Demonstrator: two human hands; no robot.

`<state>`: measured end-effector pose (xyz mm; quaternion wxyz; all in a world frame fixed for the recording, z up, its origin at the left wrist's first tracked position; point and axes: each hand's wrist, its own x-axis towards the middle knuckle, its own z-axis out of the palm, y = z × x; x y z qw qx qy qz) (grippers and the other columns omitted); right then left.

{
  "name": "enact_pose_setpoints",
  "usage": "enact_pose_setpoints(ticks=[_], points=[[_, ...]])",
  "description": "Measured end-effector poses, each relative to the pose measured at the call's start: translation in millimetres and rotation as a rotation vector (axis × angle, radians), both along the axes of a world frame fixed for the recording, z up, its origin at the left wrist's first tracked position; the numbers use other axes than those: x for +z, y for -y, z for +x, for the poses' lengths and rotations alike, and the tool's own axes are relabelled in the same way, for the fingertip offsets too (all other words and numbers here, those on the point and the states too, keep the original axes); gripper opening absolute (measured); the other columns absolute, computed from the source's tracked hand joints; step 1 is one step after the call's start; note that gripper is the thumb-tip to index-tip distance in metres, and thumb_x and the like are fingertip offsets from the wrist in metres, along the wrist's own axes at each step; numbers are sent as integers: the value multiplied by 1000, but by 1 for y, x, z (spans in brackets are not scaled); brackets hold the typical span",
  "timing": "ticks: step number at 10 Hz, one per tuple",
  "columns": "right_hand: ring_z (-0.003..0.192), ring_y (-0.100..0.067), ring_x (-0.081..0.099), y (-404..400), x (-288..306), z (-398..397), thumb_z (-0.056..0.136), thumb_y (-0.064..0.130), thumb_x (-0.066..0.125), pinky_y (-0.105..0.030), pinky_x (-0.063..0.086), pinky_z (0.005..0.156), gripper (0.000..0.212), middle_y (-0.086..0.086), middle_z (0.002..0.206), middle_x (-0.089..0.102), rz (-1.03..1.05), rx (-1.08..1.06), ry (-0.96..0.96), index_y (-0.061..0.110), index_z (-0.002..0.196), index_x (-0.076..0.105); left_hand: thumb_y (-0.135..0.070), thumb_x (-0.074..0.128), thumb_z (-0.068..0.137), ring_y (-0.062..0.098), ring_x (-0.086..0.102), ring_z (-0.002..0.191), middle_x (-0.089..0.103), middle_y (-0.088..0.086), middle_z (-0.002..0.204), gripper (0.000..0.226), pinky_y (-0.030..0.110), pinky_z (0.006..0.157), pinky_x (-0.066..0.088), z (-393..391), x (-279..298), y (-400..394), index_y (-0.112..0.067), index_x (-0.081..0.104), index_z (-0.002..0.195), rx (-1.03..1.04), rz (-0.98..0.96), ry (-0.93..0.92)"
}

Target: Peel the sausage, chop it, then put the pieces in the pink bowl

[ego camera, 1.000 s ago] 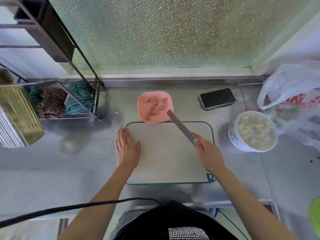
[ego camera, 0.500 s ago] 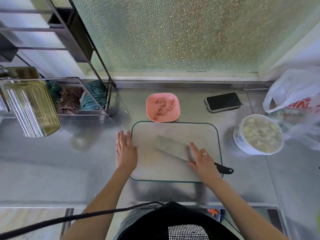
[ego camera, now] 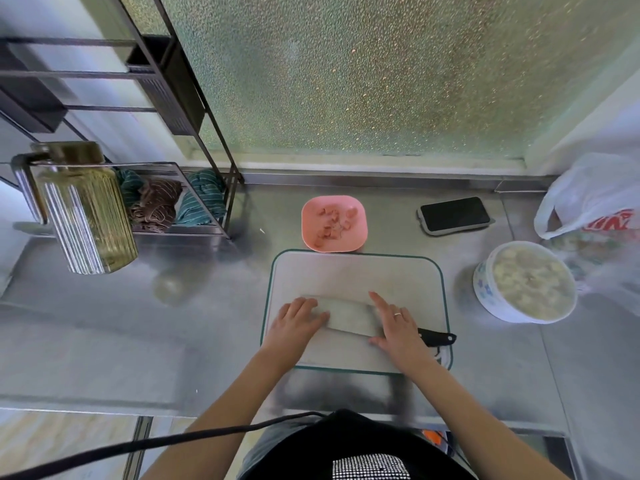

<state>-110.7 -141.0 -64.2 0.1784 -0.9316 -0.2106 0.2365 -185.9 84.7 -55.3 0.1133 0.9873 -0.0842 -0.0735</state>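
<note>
The pink bowl [ego camera: 360, 230] stands just beyond the white cutting board [ego camera: 398, 275] and holds several sausage pieces [ego camera: 334, 221]. A cleaver [ego camera: 349, 316] lies flat across the near half of the board, its black handle [ego camera: 437, 337] pointing right. My left hand [ego camera: 297, 323] rests on the blade's left end, fingers together and flat. My right hand [ego camera: 398, 325] lies over the blade's right end near the handle, fingers spread, gripping nothing. No sausage is visible on the board.
A black phone [ego camera: 453, 215] lies behind the board at right. A white tub of food [ego camera: 526, 285] and a plastic bag [ego camera: 595, 202] stand at right. A ribbed glass jug [ego camera: 86, 209] and a black wire rack [ego camera: 194, 188] with cloths are at left.
The cleaver went from raised over the bowl to lying flat on the board. My right hand let go of the handle, and my left hand moved from the board's left edge onto the blade.
</note>
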Motion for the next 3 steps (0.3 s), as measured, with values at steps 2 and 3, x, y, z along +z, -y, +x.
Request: enact_pose_setpoints(ticks=[2, 3], points=[[90, -17, 38, 11, 21, 5, 80, 35, 70, -35, 37, 91, 81, 6, 94, 42, 293, -188, -77, 26, 145, 22, 8, 74, 33, 22, 43, 102, 51, 4, 112, 76, 35, 74, 56, -2, 0, -3, -24, 66, 102, 3, -39, 106], [81, -8, 49, 19, 65, 14, 95, 24, 49, -32, 41, 86, 39, 7, 84, 47, 701, -538, 82, 16, 131, 38, 16, 52, 55, 19, 46, 100, 60, 13, 110, 57, 37, 77, 55, 15, 26, -4, -12, 67, 102, 232, -327, 293]])
